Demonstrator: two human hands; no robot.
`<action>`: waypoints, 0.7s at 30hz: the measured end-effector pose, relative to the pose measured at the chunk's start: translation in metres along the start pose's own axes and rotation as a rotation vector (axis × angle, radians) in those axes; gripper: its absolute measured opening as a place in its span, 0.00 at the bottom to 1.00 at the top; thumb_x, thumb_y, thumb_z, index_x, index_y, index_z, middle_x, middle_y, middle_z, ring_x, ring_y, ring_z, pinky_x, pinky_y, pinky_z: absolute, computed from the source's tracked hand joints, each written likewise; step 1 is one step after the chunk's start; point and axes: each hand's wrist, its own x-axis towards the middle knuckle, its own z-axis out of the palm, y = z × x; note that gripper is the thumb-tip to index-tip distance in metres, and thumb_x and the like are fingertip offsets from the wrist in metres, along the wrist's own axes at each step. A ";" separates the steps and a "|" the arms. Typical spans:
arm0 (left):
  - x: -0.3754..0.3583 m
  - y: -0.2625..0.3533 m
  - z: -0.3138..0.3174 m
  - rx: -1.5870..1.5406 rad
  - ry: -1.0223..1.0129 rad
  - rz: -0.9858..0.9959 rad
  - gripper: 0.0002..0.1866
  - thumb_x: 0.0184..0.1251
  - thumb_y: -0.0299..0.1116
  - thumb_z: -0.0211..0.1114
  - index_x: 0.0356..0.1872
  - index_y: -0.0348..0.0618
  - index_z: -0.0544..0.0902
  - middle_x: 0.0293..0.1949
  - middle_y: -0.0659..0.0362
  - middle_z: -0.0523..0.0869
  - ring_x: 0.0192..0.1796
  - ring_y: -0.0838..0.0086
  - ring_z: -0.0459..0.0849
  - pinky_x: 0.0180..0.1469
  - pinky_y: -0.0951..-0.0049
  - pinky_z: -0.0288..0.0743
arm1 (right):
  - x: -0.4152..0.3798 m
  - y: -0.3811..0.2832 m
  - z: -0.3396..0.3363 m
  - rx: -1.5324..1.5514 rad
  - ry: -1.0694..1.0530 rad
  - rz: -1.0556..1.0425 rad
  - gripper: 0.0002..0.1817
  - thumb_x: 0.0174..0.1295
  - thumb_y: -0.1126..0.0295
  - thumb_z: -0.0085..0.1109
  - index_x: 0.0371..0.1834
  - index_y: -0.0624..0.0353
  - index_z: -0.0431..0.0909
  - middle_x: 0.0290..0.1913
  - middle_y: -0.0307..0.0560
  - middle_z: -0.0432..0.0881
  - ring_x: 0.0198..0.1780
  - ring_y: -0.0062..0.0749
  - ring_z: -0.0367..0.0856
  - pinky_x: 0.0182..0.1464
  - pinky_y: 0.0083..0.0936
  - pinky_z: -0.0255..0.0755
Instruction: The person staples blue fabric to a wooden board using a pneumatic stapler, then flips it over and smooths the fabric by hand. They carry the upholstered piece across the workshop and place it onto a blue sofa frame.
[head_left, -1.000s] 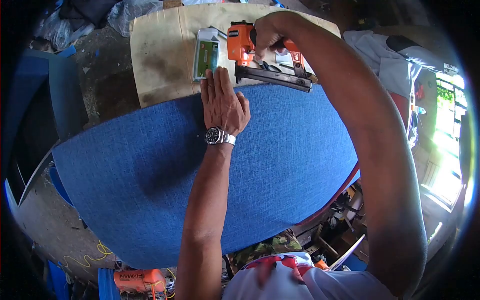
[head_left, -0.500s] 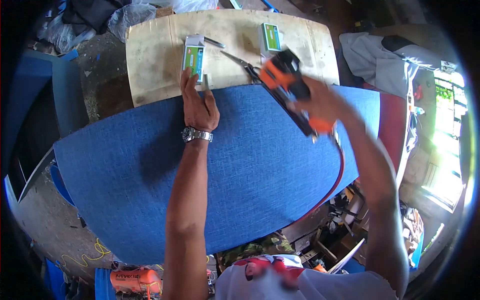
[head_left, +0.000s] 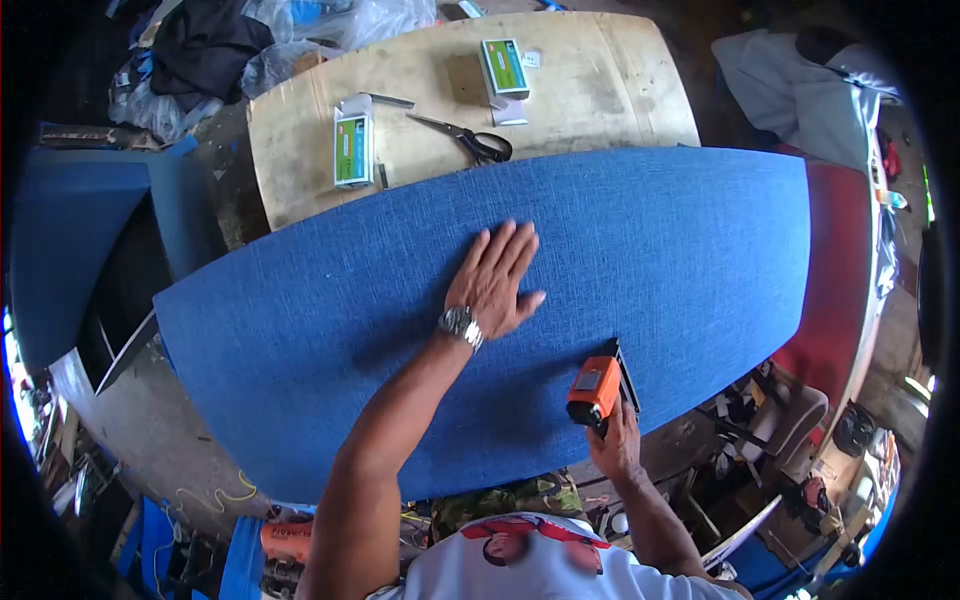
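My left hand [head_left: 492, 288] lies spread on the blue fabric [head_left: 660, 240] covering a wide curved panel, palm down, thumb out to the right. A metal-banded watch [head_left: 461, 324] circles that wrist. In my right hand [head_left: 620, 445] is an orange and black staple gun [head_left: 594, 388], gripped by its handle over the near part of the fabric, its long black magazine on the right side. Beyond the panel's far edge, black-handled scissors [head_left: 470, 138] lie with blades pointing left. Two green-and-white boxes [head_left: 352, 150] flank them, the other box [head_left: 505, 70] standing farther back.
A worn plywood board [head_left: 590, 100] lies behind the blue panel. Thin metal strips [head_left: 392, 101] rest by the left box. Clear plastic bags [head_left: 285, 65] lie at the back left, grey fabric [head_left: 790, 80] at the back right. An orange compressor tank [head_left: 287, 540] stands low at left.
My left hand has left the box at the far edge and now lies flat nearer on the fabric. The staple gun has come toward me in my right hand. The view has shifted.
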 end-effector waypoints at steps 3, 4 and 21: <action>0.053 -0.004 -0.007 0.009 0.083 -0.199 0.49 0.73 0.67 0.52 0.83 0.40 0.56 0.85 0.50 0.54 0.87 0.56 0.48 0.85 0.48 0.40 | 0.004 0.015 0.014 0.015 0.017 -0.089 0.48 0.51 0.75 0.69 0.77 0.71 0.56 0.51 0.64 0.74 0.53 0.63 0.75 0.56 0.52 0.71; 0.066 -0.011 -0.009 0.032 0.102 -0.224 0.50 0.73 0.68 0.52 0.83 0.40 0.56 0.84 0.49 0.55 0.86 0.55 0.48 0.85 0.48 0.40 | 0.003 0.016 0.013 0.013 -0.001 -0.081 0.48 0.52 0.74 0.70 0.77 0.72 0.56 0.52 0.64 0.74 0.52 0.62 0.75 0.55 0.52 0.72; -0.063 -0.001 -0.020 -0.021 0.210 -0.082 0.34 0.75 0.48 0.62 0.73 0.35 0.72 0.78 0.46 0.69 0.81 0.50 0.63 0.81 0.46 0.56 | -0.008 0.018 0.085 -0.081 0.236 -0.100 0.48 0.61 0.64 0.71 0.80 0.70 0.55 0.58 0.69 0.73 0.57 0.66 0.73 0.58 0.57 0.70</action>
